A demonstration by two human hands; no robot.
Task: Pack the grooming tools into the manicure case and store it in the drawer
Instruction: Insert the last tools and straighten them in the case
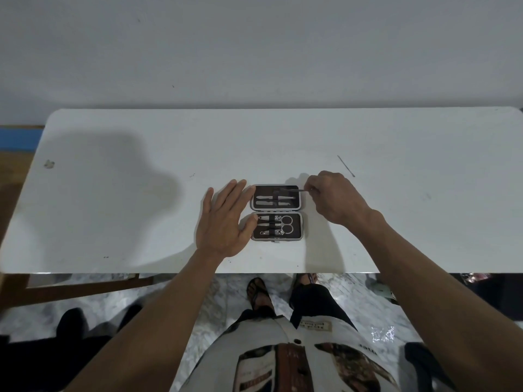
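Note:
A small manicure case (276, 212) lies open on the white table (141, 207), dark lined with a silver rim. Scissors (284, 224), clippers and files sit under its straps. My left hand (226, 222) rests flat against the case's left side, fingers spread, fingertips touching the rim. My right hand (335, 198) pinches a thin metal tool (294, 190) whose tip lies over the upper half of the case. Another thin metal pick (345, 165) lies loose on the table beyond my right hand.
The table's front edge runs just below the case. Under it I see a marble floor, my legs and sandalled feet (259, 292). A grey wall stands behind the table. A wooden frame (70, 290) shows at the lower left.

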